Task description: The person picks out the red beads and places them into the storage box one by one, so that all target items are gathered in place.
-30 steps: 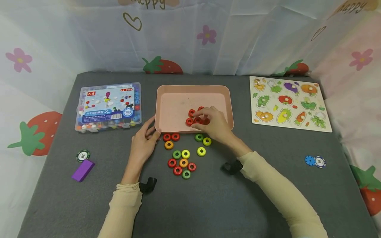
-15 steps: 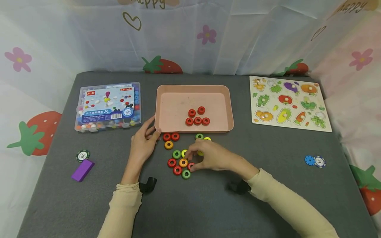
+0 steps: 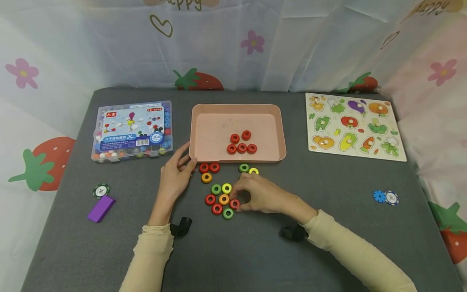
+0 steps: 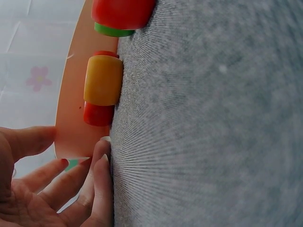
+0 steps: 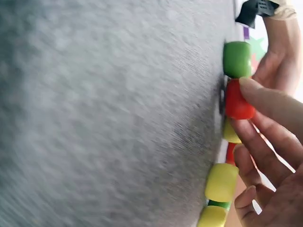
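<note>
My right hand (image 3: pixel 264 194) pinches a red ring bead (image 3: pixel 234 204) between thumb and forefinger at the right side of a cluster on the cloth. In the right wrist view the red bead stands beside a green bead (image 5: pixel 236 59), with the thumb on its upper side. Around it lie an orange bead (image 3: pixel 224 199), a yellow bead (image 3: pixel 226 188) and several red and green ones. My left hand (image 3: pixel 175 176) holds the front left corner of a pink tray (image 3: pixel 211 121), its thumb on the rim (image 4: pixel 55 137). Several red beads (image 3: pixel 242 148) sit inside the tray.
Behind the left hand is a clear box of molecule model parts (image 3: pixel 132 132). At the back right lies a vegetable puzzle board (image 3: pixel 355 127). A purple block (image 3: pixel 101 209) and a poker chip (image 3: pixel 101 190) are at left, two more chips (image 3: pixel 391 198) at right.
My right hand has left the tray, moving toward the front to the bead cluster, and now pinches a red bead there. The beads it was over show in the tray. My left hand stays put.
</note>
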{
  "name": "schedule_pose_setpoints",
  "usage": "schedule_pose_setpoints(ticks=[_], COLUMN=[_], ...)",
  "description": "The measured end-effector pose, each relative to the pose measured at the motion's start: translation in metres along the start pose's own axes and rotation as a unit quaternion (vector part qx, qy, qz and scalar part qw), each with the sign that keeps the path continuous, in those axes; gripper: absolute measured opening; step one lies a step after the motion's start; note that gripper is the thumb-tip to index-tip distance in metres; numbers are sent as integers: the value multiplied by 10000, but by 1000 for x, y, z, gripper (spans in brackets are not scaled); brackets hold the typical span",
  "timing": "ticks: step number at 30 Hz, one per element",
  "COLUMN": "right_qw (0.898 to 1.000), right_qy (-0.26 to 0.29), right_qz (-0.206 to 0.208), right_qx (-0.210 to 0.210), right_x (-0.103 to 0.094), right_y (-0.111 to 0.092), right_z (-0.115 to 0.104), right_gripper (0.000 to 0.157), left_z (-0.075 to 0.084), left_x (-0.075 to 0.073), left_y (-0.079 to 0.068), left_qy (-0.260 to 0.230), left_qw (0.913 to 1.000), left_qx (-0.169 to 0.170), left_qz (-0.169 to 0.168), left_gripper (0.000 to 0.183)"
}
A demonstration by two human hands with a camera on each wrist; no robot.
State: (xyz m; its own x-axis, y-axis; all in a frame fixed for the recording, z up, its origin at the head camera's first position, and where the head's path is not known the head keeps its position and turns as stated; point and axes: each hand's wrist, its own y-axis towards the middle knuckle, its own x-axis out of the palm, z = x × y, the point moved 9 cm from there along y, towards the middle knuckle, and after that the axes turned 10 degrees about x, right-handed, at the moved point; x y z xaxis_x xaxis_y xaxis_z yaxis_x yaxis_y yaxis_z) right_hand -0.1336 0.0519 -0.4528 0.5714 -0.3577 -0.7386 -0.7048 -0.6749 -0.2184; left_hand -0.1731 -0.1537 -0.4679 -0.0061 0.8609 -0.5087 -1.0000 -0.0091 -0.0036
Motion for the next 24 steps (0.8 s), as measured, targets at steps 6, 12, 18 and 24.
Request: schedule_pose_setpoints(ticks=[6, 12, 18, 24], right_qw=[9976, 9828, 9592, 9434], right_qy=[671, 1539, 1518, 1349], right_qz=[137, 1018, 2294, 2677], right_qx=[-137, 4, 657, 1419], right_x=[-17, -55, -92, -106], right_y=[3, 9, 17, 27], right_z=[1, 16, 46, 70], right_gripper=[25, 27, 26, 25], left_z=[1, 1, -1, -2], left_x=[-1, 0, 1, 1], left_y=[0, 0, 0, 0], left_qy=[13, -21, -36, -35], left_qw=[10000, 10000, 10000, 10000], left_qx=[16, 30, -41, -70], left_qz=[-5, -6, 0, 9], left_gripper=[55, 55, 55, 55])
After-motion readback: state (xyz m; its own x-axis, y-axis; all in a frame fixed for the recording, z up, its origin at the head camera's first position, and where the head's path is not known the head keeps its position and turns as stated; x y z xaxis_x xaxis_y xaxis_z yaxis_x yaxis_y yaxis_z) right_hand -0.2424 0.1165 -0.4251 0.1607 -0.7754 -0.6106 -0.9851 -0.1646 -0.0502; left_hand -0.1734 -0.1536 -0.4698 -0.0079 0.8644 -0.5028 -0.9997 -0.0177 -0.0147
